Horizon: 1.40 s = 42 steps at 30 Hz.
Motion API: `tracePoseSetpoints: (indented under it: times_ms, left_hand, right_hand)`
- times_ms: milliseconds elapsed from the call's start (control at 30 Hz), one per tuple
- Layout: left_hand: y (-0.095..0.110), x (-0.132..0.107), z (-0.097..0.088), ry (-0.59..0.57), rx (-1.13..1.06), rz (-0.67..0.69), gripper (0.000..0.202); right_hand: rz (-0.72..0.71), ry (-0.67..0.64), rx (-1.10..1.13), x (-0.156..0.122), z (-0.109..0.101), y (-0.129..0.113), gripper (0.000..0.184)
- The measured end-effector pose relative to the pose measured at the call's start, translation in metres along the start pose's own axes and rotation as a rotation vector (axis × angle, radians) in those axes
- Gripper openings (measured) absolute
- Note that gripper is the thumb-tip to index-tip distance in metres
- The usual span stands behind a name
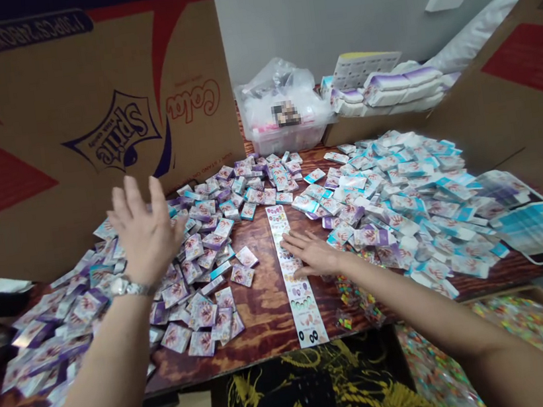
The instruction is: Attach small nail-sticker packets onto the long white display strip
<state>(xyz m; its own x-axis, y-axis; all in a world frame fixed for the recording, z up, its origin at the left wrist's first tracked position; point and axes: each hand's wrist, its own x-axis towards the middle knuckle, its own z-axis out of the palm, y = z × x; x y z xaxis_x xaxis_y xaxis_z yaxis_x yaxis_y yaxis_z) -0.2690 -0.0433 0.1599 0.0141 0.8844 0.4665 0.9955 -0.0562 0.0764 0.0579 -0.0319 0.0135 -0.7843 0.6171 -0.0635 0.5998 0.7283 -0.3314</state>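
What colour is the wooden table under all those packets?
The glossy wooden tabletop is reddish-brown with dark swirling grain, shown best in the head view.

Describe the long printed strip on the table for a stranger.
On the wood-grain table, between the left heap and right heap of small packets, lies a long white paper strip printed with coloured oval designs. Unlike the packets, it is long and narrow, and the right hand rests on it.

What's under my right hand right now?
Your right hand has its fingers on a long printed nail-design card lying on the wooden table; the card's surface beneath those fingers is covered.
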Motion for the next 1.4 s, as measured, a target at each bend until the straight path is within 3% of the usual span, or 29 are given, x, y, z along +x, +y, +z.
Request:
tracePoseSetpoints:
  times_ms: [100,233,333,400,433,533,633,700,767,867,933,1000,1067,1133,1233,1333,1400]
  left_hand:
    - [0.045,-0.039,0.005,-0.161,-0.364,0.083,0.063]
    - [0.112,-0.112,0.02,-0.638,-1.059,-0.06,0.048]
    - [0.143,-0.151,0.032,-1.057,-1.523,-0.434,0.047]
    - [0.152,-0.161,0.038,-1.229,-1.796,-0.782,0.054]
    - [0.154,-0.161,0.041,-1.254,-1.916,-0.935,0.058]
    - [0.151,-0.145,0.046,-1.129,-2.168,-1.162,0.058]
    - [0.148,-0.126,0.049,-0.915,-2.183,-1.204,0.039]
    - [0.147,-0.12,0.05,-0.845,-2.082,-1.165,0.034]
    - [0.147,-0.121,0.049,-0.818,-1.978,-1.02,0.037]
    - [0.145,-0.127,0.042,-0.825,-1.862,-0.662,0.046]
    - [0.143,-0.129,0.037,-0.876,-1.773,-0.441,0.043]
    - [0.141,-0.13,0.032,-0.914,-1.71,-0.361,0.039]
    - [0.142,-0.13,0.031,-0.922,-1.742,-0.468,0.031]
    - [0.144,-0.13,0.032,-0.909,-1.854,-0.666,0.026]
    - [0.144,-0.129,0.033,-0.873,-2.078,-0.886,0.032]
    - [0.14,-0.126,0.033,-0.921,-2.264,-0.907,0.037]
    - [0.138,-0.124,0.033,-0.944,-2.295,-0.917,0.029]
  right_hand:
    - [0.008,-0.057,-0.071,0.001,0.011,0.0,0.078]
    - [0.034,0.005,-0.123,-0.003,0.014,-0.008,0.049]
    - [0.051,0.11,-0.147,-0.009,0.007,-0.018,0.03]
    - [0.041,0.2,-0.14,-0.017,-0.007,-0.028,0.028]
    - [0.018,0.235,-0.12,-0.023,-0.016,-0.035,0.028]
    - [-0.157,0.234,0.027,-0.047,-0.047,-0.065,0.032]
    - [-0.33,0.089,0.237,-0.069,-0.07,-0.096,0.029]
    - [-0.321,0.088,0.375,-0.076,-0.078,-0.106,0.028]
    - [-0.166,0.219,0.446,-0.073,-0.08,-0.106,0.028]
    - [0.105,0.426,0.433,-0.057,-0.077,-0.092,0.025]
    - [0.178,0.462,0.423,-0.044,-0.074,-0.083,0.024]
    - [0.189,0.504,0.411,-0.036,-0.071,-0.08,0.023]
    - [0.131,0.594,0.337,-0.034,-0.069,-0.084,0.024]
    - [-0.031,0.663,0.189,-0.038,-0.066,-0.091,0.024]
    - [-0.268,0.611,-0.089,-0.049,-0.056,-0.101,0.026]
    - [-0.307,0.548,-0.249,-0.056,-0.042,-0.103,0.026]
    - [-0.312,0.553,-0.258,-0.057,-0.036,-0.102,0.026]
